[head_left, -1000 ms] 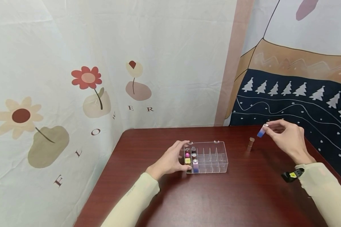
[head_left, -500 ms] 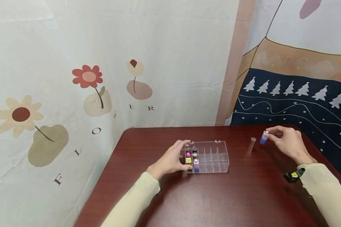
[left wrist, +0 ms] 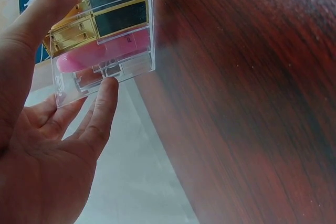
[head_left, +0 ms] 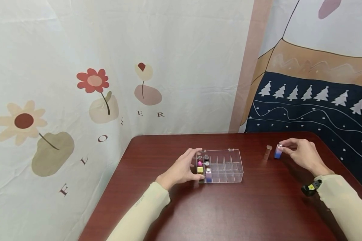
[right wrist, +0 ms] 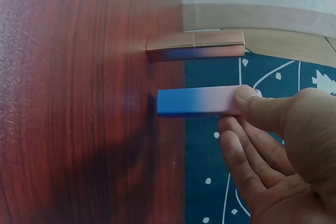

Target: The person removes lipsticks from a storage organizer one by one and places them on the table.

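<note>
My left hand (head_left: 181, 169) holds the left end of a clear compartment box (head_left: 224, 177), thumb at the front and fingers at the back. Lipsticks fill the box's two left columns, among them a pink tube (left wrist: 100, 56) and gold-and-black tubes (left wrist: 121, 17). Between thumb and fingertips, my right hand (head_left: 303, 154) pinches the top of a lipstick (right wrist: 194, 100) that fades from pink to blue. This lipstick is nearly upright, its blue end down at the tabletop; whether it touches is hard to tell. Left of it stands a rose-gold lipstick (right wrist: 197, 45), apart from the hand.
The box stands on a dark red wooden table (head_left: 223, 214). A pale cloth with flowers (head_left: 181, 67) hangs behind, and a navy cloth with trees (head_left: 307, 107) hangs at the right. The table's back edge runs just beyond the box and lipsticks.
My right hand has lowered the pink-blue lipstick toward the tabletop, and the lipstick has turned from tilted to nearly upright. My left hand stays on the box.
</note>
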Motion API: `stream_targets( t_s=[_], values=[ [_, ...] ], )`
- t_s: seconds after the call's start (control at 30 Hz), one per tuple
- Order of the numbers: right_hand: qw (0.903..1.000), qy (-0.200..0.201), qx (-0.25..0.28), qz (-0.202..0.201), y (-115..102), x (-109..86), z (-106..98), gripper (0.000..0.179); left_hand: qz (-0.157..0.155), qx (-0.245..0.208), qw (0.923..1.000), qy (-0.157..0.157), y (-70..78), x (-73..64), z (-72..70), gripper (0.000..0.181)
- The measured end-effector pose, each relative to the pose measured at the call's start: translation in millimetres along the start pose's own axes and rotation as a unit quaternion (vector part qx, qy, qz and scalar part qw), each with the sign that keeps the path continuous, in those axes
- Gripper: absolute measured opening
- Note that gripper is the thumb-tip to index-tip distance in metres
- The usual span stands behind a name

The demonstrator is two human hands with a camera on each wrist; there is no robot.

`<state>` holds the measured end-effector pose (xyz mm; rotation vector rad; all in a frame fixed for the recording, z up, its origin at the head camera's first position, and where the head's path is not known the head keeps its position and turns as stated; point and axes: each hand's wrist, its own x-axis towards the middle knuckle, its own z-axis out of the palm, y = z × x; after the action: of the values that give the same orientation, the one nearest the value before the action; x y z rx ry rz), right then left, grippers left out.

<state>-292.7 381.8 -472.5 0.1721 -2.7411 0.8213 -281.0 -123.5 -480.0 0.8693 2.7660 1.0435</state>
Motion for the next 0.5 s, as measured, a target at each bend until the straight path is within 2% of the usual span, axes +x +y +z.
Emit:
stream_targets(
  t_s=[0.5],
  values=[
    [0.9997,-0.018,0.015,0.011,-3.3,-5.4,4.9,0.032,-0.001,-0.002,1.0000,-0.001,1.3,-0.2,-0.6,0.109]
  ],
)
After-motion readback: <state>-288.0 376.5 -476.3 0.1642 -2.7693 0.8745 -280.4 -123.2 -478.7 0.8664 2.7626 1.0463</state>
